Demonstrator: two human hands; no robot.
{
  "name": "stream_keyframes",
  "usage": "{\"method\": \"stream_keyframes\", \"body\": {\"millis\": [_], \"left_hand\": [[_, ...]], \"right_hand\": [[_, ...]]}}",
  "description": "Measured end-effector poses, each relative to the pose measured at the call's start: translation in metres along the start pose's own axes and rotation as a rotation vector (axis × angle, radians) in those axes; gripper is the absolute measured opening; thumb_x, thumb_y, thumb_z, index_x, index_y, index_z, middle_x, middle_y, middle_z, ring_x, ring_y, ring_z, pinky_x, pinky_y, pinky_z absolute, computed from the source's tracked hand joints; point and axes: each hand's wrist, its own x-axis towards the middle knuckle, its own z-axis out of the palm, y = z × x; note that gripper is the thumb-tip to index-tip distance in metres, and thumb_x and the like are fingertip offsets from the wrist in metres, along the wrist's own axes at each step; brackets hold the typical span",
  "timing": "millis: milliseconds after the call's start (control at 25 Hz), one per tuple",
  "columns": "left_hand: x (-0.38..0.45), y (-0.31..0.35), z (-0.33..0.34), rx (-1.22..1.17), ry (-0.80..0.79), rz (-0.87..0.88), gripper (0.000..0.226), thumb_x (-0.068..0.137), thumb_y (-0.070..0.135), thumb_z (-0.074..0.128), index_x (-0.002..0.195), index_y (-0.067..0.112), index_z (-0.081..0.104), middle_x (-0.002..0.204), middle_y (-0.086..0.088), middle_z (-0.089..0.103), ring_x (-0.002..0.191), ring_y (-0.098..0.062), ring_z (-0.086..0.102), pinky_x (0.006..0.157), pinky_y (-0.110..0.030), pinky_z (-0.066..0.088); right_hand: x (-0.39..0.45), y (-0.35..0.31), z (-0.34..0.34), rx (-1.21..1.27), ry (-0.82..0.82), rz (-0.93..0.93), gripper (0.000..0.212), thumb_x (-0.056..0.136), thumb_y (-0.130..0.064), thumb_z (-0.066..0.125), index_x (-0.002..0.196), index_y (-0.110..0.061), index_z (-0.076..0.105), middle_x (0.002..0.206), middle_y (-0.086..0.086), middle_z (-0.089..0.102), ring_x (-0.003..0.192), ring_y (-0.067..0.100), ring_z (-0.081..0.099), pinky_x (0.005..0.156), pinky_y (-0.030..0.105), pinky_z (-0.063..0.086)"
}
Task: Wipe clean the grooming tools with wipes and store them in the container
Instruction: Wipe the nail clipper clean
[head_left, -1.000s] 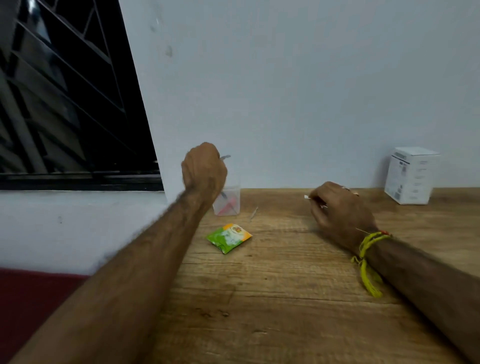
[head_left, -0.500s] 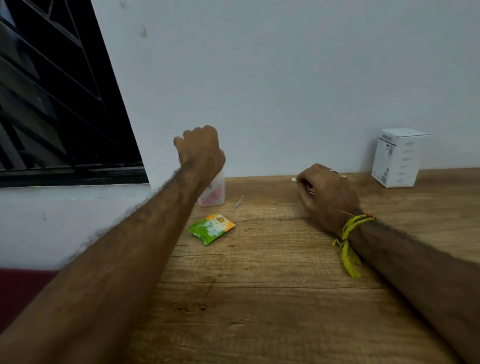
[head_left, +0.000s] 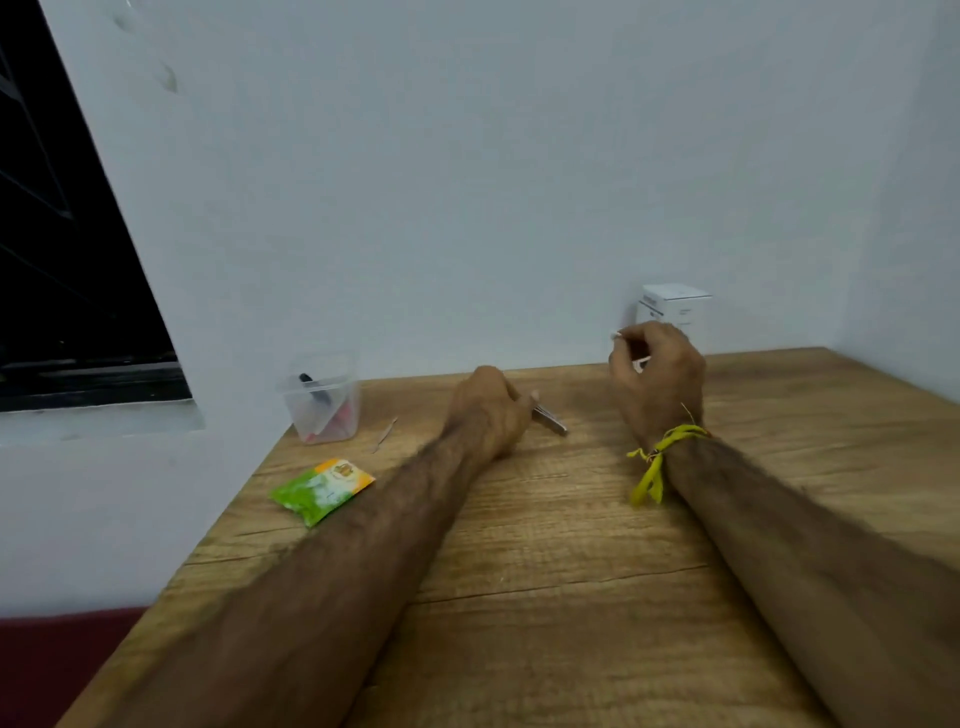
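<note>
On white box (head_left: 674, 306), unreadable print

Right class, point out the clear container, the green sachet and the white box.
clear container (head_left: 326, 410), head view, front wall.
green sachet (head_left: 321, 490), head view, middle of its face.
white box (head_left: 675, 307), head view, front face.

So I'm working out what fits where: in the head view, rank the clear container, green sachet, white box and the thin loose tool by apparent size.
1. Clear container and green sachet: alike, unranked.
2. White box: partly hidden behind the right hand and farther off, so unsure.
3. Thin loose tool: smallest.
</note>
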Motion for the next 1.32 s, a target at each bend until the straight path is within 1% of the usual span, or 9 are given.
{"method": "stream_keyframes", "body": {"millis": [200,360,440,600,720,960,1080,1160,1320], "left_hand": [[0.009,0.008,0.022,0.161,0.067,-0.049,0.065,0.078,0.078,0.057,0.094,0.015,0.064,0.098,0.000,0.068,0.100,-0.022,0.063,0.084,-0.034,0.053],[0.006,0.009,0.027,0.214,0.085,-0.070,0.065,0.073,0.078,0.062,0.087,0.015,0.067,0.088,0.001,0.068,0.091,-0.022,0.063,0.073,-0.032,0.053],[0.010,0.011,0.026,0.186,0.047,-0.084,0.047,0.071,0.061,0.076,0.086,0.017,0.071,0.082,0.001,0.071,0.083,-0.018,0.067,0.071,-0.032,0.058],[0.005,0.000,0.017,-0.020,0.040,-0.071,0.017,0.081,0.023,0.077,0.095,0.016,0.071,0.089,0.002,0.072,0.088,-0.014,0.069,0.079,-0.031,0.059],[-0.001,-0.014,0.001,-0.352,0.023,-0.025,0.022,0.092,0.017,0.070,0.112,0.009,0.067,0.090,-0.002,0.068,0.085,-0.016,0.066,0.085,-0.037,0.060],[-0.031,-0.035,-0.016,-0.870,-0.075,-0.044,0.018,0.093,0.002,0.067,0.111,0.000,0.064,0.091,-0.017,0.069,0.076,-0.021,0.073,0.073,-0.034,0.063],[-0.032,-0.037,-0.018,-0.955,-0.034,-0.084,0.020,0.090,0.000,0.069,0.109,-0.001,0.064,0.090,-0.019,0.071,0.077,-0.025,0.074,0.070,-0.035,0.063],[-0.030,-0.037,-0.018,-0.977,-0.026,-0.108,0.021,0.088,0.000,0.071,0.108,-0.001,0.064,0.088,-0.017,0.072,0.076,-0.024,0.075,0.072,-0.038,0.064],[-0.030,-0.034,-0.017,-0.997,-0.012,-0.102,0.019,0.092,0.002,0.067,0.110,-0.002,0.062,0.083,-0.014,0.071,0.068,-0.020,0.073,0.070,-0.039,0.063]], "right_hand": [[0.000,0.005,0.013,-0.085,-0.131,-0.066,0.007,0.087,-0.015,0.067,0.083,-0.010,0.067,0.083,0.003,0.065,0.073,0.017,0.059,0.069,0.035,0.053],[-0.003,0.005,0.017,-0.079,-0.185,-0.123,0.007,0.088,-0.015,0.067,0.083,-0.011,0.067,0.083,0.001,0.064,0.073,0.016,0.059,0.068,0.034,0.053],[-0.004,0.003,0.016,-0.065,-0.176,-0.124,0.006,0.088,-0.015,0.068,0.083,-0.010,0.067,0.083,0.002,0.065,0.073,0.017,0.060,0.069,0.035,0.054],[-0.006,0.000,0.015,-0.040,-0.188,-0.111,0.006,0.085,-0.012,0.070,0.080,-0.009,0.068,0.079,0.003,0.066,0.072,0.021,0.062,0.071,0.042,0.056],[-0.009,-0.003,0.016,-0.026,-0.217,-0.107,0.007,0.084,-0.015,0.070,0.079,-0.011,0.067,0.080,0.001,0.066,0.074,0.020,0.063,0.069,0.044,0.056],[-0.027,-0.030,0.027,-0.022,-0.272,-0.293,0.006,0.085,-0.013,0.071,0.080,-0.012,0.067,0.078,0.000,0.065,0.071,0.016,0.061,0.064,0.037,0.054],[-0.029,-0.032,0.030,-0.005,-0.387,-0.400,0.004,0.086,-0.014,0.070,0.084,-0.012,0.066,0.078,-0.001,0.064,0.072,0.015,0.061,0.064,0.038,0.054],[-0.030,-0.034,0.028,0.026,-0.364,-0.353,0.005,0.086,-0.012,0.071,0.083,-0.012,0.067,0.077,-0.003,0.065,0.071,0.011,0.061,0.065,0.034,0.053],[-0.035,-0.043,0.023,0.242,-0.276,0.058,0.009,0.087,-0.018,0.074,0.079,-0.016,0.071,0.072,-0.007,0.070,0.070,0.007,0.066,0.064,0.024,0.055]]}}
